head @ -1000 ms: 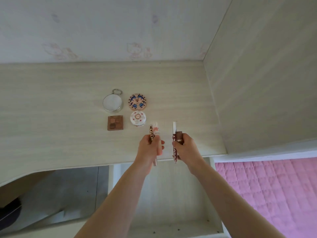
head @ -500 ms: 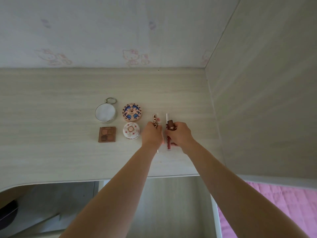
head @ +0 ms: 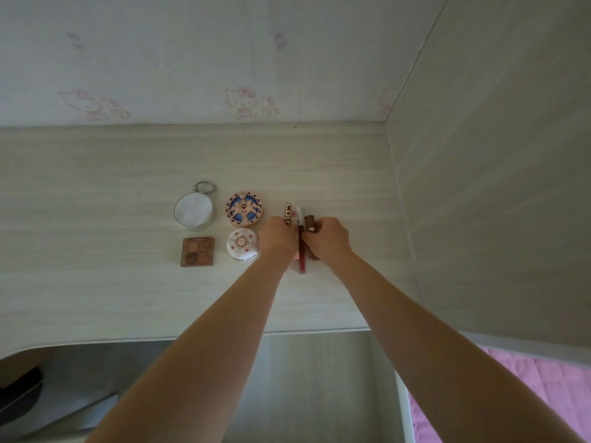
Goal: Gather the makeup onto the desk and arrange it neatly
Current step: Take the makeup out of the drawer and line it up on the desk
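Observation:
On the pale wood desk lie a round silver mirror compact with a key ring, a blue-patterned round compact, a white round compact and a brown eyeshadow palette. Right of them my left hand holds a brown patterned tube and a pale pink tube down on the desk. My right hand grips a dark red lip gloss and a brown tube close beside them. Both hands cover the tubes' middles.
A wallpapered wall with cartoon cats runs behind the desk. A tall wood panel closes the right side. Below the desk's front edge are a cabinet side and, at the lower right, a pink quilt.
Both hands moved forward from the desk's front edge and brought the tubes down beside the round compacts. The right hand's tubes have closed up against the left hand's.

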{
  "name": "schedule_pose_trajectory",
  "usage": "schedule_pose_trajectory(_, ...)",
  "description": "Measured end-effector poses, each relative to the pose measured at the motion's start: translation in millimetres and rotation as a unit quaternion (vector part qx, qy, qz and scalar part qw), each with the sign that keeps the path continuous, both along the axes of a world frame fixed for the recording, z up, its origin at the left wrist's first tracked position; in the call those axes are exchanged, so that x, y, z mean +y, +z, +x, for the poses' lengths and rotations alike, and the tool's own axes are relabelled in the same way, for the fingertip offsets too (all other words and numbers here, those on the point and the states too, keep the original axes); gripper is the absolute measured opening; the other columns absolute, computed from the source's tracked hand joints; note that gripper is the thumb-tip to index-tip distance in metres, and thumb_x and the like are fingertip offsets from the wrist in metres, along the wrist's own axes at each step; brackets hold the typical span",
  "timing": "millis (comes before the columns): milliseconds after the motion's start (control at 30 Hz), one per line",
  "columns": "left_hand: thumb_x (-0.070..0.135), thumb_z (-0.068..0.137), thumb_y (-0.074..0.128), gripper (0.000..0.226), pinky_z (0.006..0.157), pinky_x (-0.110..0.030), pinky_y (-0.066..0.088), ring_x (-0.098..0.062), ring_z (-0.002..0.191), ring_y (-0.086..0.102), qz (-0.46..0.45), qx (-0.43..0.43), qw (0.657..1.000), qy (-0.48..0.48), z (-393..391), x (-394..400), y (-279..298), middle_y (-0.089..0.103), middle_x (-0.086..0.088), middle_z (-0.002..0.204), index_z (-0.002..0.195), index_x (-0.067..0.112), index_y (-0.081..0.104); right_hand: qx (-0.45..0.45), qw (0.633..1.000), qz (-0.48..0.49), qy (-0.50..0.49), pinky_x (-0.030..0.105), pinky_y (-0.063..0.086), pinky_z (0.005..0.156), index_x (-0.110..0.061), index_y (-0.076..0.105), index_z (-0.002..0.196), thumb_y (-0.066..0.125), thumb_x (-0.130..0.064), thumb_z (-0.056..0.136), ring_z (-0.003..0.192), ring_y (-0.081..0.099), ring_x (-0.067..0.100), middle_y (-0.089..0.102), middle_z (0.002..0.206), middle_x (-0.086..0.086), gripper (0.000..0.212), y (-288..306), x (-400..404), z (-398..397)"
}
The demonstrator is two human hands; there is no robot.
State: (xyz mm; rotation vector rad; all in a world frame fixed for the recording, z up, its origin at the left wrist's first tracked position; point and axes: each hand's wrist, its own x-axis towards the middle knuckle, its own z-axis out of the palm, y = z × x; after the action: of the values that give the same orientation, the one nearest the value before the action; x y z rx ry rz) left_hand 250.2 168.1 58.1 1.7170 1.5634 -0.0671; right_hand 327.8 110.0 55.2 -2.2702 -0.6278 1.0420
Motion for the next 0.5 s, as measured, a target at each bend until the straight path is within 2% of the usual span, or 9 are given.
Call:
schedule_pose_trajectory(67,0.025,0.098,0.048,0.03,0.065,-0.032,0.045,-0.029,0.089,0.064,-0.006,0.002,1.0,0.006,-0.9,1.5,0.7,0.066,-0.016,0.1,0.106,0.0,0.062,-0.007,1.0,-0.005,0.006,0.033,0.054,0.067,-0.006,0.067,0.088,0.063,-0.016,0.083,0.08,0.067,0.028,0.07,0.083,0.011,0.012,-0.7,0.4,-0.1)
schedule_pose_trajectory(133,0.023,0.098,0.048,0.027,0.063,-0.031,0.043,-0.026,0.08,0.059,0.004,0.01,1.0,0.007,-3.0,1.6,1.4,0.064,-0.015,0.095,0.105,0.0,0.06,-0.018,1.0,-0.009,0.012,0.025,0.044,0.058,-0.006,0.067,0.089,0.063,-0.017,0.083,0.077,0.063,0.025,0.069,0.084,0.009,0.013,-1.0,0.4,-1.0)
schedule_pose_trajectory(233,0.031,0.098,0.047,0.033,0.061,-0.032,0.043,-0.023,0.074,0.055,0.025,0.003,0.999,0.02,-6.5,-1.6,0.0,0.061,-0.012,0.089,0.104,0.0,0.057,-0.045,0.999,-0.014,0.013,0.025,0.039,0.06,-0.004,0.065,0.094,0.064,-0.019,0.084,0.075,0.058,0.023,0.065,0.084,0.007,0.018,-1.6,-0.5,-2.4)
schedule_pose_trajectory(333,0.042,0.096,0.046,0.043,0.064,-0.034,0.046,-0.026,0.08,0.06,0.05,0.003,0.999,0.014,-6.1,-4.5,-1.9,0.062,-0.011,0.091,0.105,0.002,0.055,-0.076,0.997,-0.023,0.018,0.024,0.034,0.051,-0.005,0.06,0.097,0.063,-0.019,0.085,0.071,0.054,0.02,0.062,0.086,0.005,0.019,-1.6,-1.5,-2.5)
schedule_pose_trajectory(433,0.045,0.096,0.047,0.045,0.059,-0.032,0.043,-0.024,0.077,0.06,0.065,0.013,0.998,0.01,-5.1,-5.8,-3.3,0.066,-0.013,0.092,0.102,0.002,0.057,-0.087,0.995,-0.032,0.019,0.032,0.05,0.061,-0.006,0.059,0.097,0.062,-0.021,0.087,0.076,0.062,0.025,0.066,0.088,0.009,0.019,-1.1,-2.9,-2.8)
schedule_pose_trajectory(500,0.043,0.096,0.047,0.044,0.054,-0.029,0.039,-0.022,0.071,0.056,0.066,0.01,0.998,0.005,-5.6,-6.1,-3.4,0.066,-0.014,0.091,0.098,0.001,0.06,-0.104,0.993,-0.05,0.024,0.035,0.052,0.065,-0.009,0.058,0.098,0.062,-0.026,0.087,0.078,0.064,0.026,0.065,0.089,0.007,0.02,-0.2,-4.1,-2.9)
